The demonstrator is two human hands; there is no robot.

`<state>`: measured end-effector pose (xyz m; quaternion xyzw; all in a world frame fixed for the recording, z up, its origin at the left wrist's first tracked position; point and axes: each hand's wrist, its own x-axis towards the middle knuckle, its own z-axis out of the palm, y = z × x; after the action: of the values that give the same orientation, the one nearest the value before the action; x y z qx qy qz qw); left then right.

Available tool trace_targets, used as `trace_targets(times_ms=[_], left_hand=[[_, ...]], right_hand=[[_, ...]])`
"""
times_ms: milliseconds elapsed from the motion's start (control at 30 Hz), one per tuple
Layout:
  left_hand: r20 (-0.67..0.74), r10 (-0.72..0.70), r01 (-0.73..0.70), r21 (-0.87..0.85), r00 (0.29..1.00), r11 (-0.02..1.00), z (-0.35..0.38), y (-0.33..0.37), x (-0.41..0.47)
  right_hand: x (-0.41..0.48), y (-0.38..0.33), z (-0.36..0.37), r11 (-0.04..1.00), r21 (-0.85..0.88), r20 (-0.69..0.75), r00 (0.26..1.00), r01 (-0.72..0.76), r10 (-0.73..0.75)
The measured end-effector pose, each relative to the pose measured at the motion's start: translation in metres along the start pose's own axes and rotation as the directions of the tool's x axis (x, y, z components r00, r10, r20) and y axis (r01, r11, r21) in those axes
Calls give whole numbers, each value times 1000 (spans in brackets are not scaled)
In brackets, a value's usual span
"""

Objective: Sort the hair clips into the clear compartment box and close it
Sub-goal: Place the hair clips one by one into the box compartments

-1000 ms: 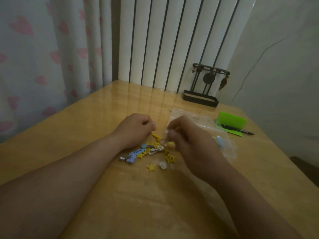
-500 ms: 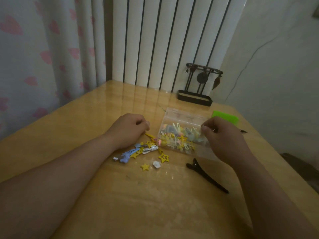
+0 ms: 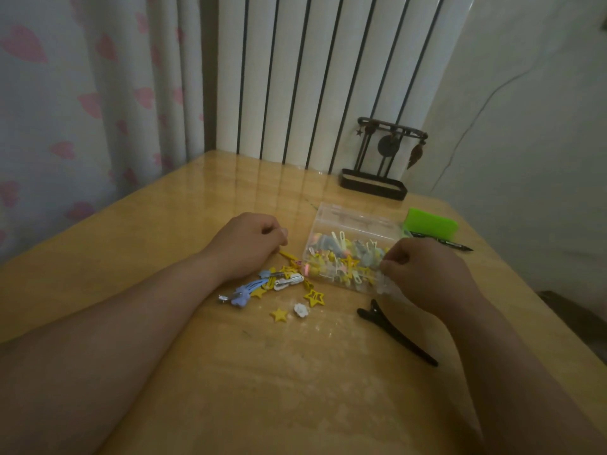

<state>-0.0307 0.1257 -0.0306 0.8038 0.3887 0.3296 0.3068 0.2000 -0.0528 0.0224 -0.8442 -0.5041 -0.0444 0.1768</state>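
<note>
Your right grip (image 3: 427,274) is curled at the near right corner of the box (image 3: 354,221), and your left grip (image 3: 246,244) is curled just left of the box beside the loose clips (image 3: 282,282); I cannot tell whether either holds anything. The box looks heaped, so a nudge could spill clips or stop it closing. Open tabletop (image 3: 262,389) lies in front of the box, bar one black clip (image 3: 394,330).
</note>
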Motion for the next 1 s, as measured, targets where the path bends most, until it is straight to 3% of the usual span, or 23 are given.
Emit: trace_targets(times_ms=[400,733,867,1000], left_hand=[[6,0,0,-5,1000,1000,0,1,0],[4,0,0,1,1000,1000,1,1,0],[7,0,0,11,1000,1000,0,2,0],[7,-10,10,12,1000,1000,0,3,-1]], right_hand=[[-1,-2,-2,983,-155,30,994,-96,101],[1,-2,4,991,-125,-70,997,-54,45],[0,-2,7,998,-49,-179,983,26,-35],[-7,-18,9,978,5,-306,932,207,-195]])
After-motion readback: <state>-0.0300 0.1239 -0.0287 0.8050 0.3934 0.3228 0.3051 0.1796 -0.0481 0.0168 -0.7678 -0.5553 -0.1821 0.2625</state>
